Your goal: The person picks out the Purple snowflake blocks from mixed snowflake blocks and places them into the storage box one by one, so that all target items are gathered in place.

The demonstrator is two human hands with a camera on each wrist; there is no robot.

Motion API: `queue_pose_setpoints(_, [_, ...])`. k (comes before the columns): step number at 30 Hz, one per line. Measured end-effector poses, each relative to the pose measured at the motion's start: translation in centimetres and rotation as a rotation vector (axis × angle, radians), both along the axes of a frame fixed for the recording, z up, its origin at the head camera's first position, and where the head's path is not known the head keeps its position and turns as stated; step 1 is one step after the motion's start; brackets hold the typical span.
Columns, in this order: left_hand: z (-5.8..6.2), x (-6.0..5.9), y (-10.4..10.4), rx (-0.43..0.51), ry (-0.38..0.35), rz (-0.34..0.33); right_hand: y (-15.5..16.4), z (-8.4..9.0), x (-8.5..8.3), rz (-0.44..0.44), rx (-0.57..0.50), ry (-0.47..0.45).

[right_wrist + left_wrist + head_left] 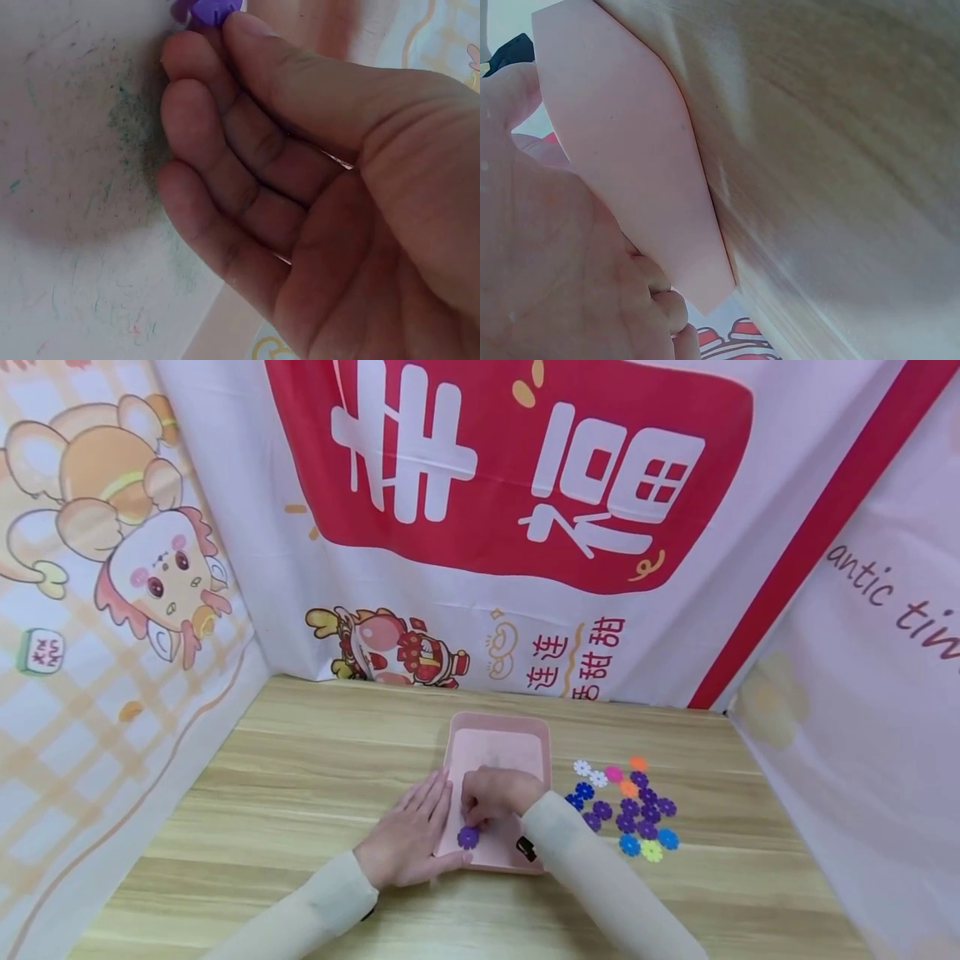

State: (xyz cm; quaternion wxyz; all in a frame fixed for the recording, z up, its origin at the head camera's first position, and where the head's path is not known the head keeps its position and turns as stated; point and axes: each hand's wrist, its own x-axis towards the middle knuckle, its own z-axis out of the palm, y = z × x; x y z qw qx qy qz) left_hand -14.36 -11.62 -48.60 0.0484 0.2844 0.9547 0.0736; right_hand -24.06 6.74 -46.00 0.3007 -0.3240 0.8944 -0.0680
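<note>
I see my right hand (497, 796) pinching a purple flower-shaped plastic disc (468, 837) over the near end of the shallow pink plastic tray (497, 735). My left hand (411, 837) lies flat, fingers straight, against the tray's left edge, likely steadying it. Loose coloured flower discs (630, 806) wait right of the tray on the wooden table (300, 777).

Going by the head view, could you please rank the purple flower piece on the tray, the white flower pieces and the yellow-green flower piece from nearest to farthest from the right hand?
1. Purple flower piece: pinched at the right hand's fingertips, over the pink tray.
2. White flower pieces: on the table, right of the tray.
3. Yellow-green flower piece: the pile's near right edge.
</note>
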Motion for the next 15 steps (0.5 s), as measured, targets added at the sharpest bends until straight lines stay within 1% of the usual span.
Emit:
queue_pose_setpoints(4, [-0.1,0.0,0.0,-0.009,-0.004,0.002,-0.1,0.1,0.1,-0.019,-0.022,-0.014])
queue_pose_setpoints(7, [-0.1,-0.1,0.0,-0.011,-0.021,0.007,0.1,0.4,0.1,-0.025,-0.026,0.0])
queue_pose_setpoints(11, [-0.2,-0.1,0.1,0.009,-0.018,0.006,0.9,1.3,0.0,-0.033,-0.019,0.029])
queue_pose_setpoints(15, [-0.3,-0.1,0.0,0.032,0.004,0.001,2.3,2.4,-0.2,-0.05,-0.04,0.053])
